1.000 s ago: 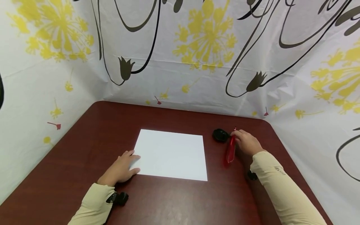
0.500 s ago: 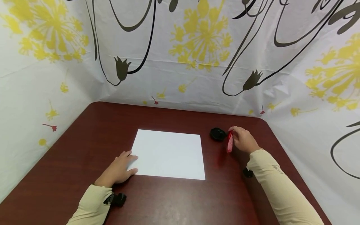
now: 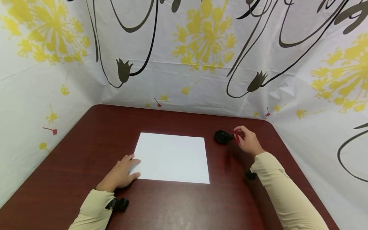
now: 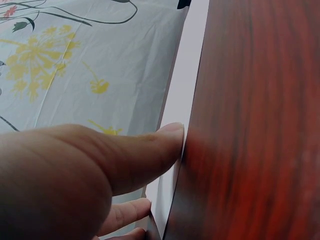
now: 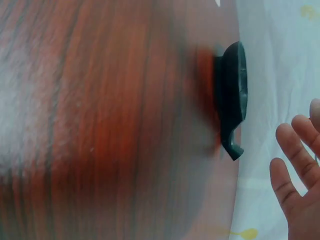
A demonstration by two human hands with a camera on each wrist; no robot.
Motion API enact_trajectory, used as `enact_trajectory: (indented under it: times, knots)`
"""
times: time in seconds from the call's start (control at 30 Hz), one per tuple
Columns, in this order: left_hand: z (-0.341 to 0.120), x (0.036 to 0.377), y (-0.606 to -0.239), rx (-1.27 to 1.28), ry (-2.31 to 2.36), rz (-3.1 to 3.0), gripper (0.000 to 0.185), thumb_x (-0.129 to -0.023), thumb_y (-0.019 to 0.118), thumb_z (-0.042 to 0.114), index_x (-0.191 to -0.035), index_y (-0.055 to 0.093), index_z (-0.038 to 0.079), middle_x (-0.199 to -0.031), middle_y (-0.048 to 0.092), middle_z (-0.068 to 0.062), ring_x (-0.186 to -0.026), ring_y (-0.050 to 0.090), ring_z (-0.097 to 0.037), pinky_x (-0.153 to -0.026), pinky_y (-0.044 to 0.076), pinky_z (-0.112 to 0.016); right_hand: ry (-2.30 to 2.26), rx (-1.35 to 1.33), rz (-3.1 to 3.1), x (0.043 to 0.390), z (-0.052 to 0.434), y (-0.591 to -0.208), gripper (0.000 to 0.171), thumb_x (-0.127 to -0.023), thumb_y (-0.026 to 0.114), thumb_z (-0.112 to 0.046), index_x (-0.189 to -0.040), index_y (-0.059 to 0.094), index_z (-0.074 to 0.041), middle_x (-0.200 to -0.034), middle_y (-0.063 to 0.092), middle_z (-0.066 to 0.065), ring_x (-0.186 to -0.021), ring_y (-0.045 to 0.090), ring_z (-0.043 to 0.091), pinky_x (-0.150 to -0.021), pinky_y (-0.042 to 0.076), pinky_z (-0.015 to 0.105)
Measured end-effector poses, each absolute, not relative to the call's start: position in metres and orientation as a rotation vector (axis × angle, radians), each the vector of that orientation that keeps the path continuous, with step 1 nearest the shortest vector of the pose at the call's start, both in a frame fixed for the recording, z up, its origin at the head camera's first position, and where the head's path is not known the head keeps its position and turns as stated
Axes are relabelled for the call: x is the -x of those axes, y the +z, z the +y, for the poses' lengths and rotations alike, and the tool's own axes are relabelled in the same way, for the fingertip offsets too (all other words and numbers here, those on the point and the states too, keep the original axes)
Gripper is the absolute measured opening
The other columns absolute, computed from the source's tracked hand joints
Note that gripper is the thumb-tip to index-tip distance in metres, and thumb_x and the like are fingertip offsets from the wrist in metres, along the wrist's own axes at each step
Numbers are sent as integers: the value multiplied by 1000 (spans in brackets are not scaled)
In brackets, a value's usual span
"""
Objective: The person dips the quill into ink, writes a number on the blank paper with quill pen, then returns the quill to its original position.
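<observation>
A white sheet of paper lies flat on the dark red table. My left hand rests flat on the sheet's near left corner; in the left wrist view the thumb presses the paper's edge. My right hand pinches a thin red pen-like thing, mostly hidden by the fingers, its tip at a small black dish. In the right wrist view the dish stands on the table and three loose fingers show; the red thing is out of sight there.
Flower-printed white sheeting walls the table on the left, back and right. Black wrist-camera mounts sit by each sleeve. The table's rounded back right corner lies just beyond the right hand.
The red thing has swung up from lying along the table to nearly hidden in the right hand, which moved slightly toward the black dish. The left hand stayed put.
</observation>
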State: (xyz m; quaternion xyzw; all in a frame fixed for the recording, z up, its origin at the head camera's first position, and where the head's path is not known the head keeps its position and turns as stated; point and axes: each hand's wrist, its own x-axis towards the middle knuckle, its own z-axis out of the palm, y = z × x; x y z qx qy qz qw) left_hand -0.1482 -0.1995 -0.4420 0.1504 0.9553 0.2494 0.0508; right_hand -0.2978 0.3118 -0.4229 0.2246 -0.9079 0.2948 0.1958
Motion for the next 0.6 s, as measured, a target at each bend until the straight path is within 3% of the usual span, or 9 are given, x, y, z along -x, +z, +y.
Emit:
enact_trajectory:
  times: [0.23, 0.4, 0.6]
  knots:
    - [-201, 145, -446, -472, 785, 2911, 46, -89, 69, 16, -129, 56, -2, -141, 39, -33, -131, 31, -54, -101, 25, -67, 927, -638, -2466, 296, 308, -417, 19, -89, 66, 1, -106, 60, 1, -84, 66, 11, -71, 59, 14, -64, 43, 20]
    - [-200, 147, -445, -490, 787, 2931, 46, -89, 69, 16, -129, 56, -3, -141, 39, -34, -130, 31, -55, -101, 26, -68, 1001, -516, -2506, 297, 306, -410, 18, -91, 67, -7, -106, 57, -1, -81, 64, 10, -69, 57, 7, -61, 44, 18]
    - [-199, 149, -443, -483, 777, 2924, 46, -89, 68, 17, -130, 56, -2, -142, 38, -33, -131, 30, -55, -101, 25, -68, 1174, -561, -2447, 289, 298, -396, 14, -90, 66, 1, -94, 53, 7, -75, 61, 18, -66, 56, 12, -56, 43, 18]
